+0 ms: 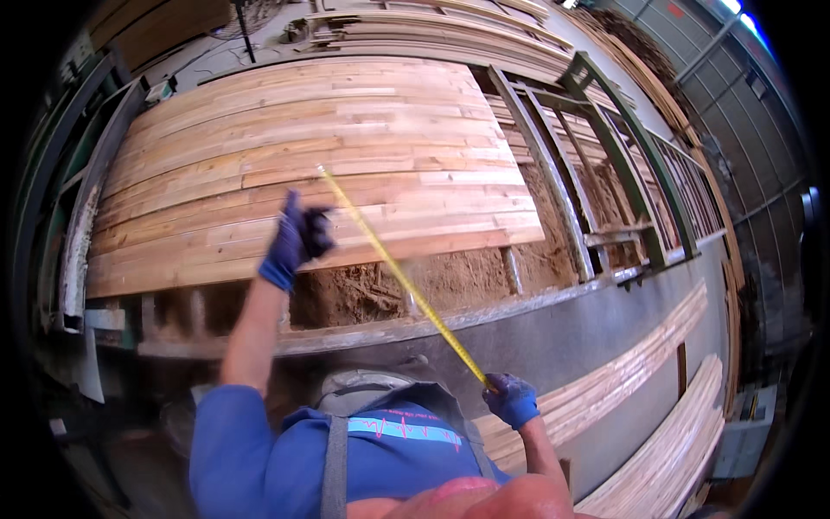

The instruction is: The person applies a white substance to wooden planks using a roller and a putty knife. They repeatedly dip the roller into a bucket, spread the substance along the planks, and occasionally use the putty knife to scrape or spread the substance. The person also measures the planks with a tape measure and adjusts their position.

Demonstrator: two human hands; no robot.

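Both hands are covered by dark blue gloves: left hand [294,238], right hand [512,400]. The tape measure [399,275] is yellow with dark markings. The boards [303,164] are pale tan with reddish streaks. The frame [622,147] is painted green. The shirt [259,450] is blue.

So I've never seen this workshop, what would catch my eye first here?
A yellow tape measure stretches diagonally between two blue-gloved hands: the left hand over the big panel of joined wooden boards, the right hand lower down. Green metal frames stand at right.
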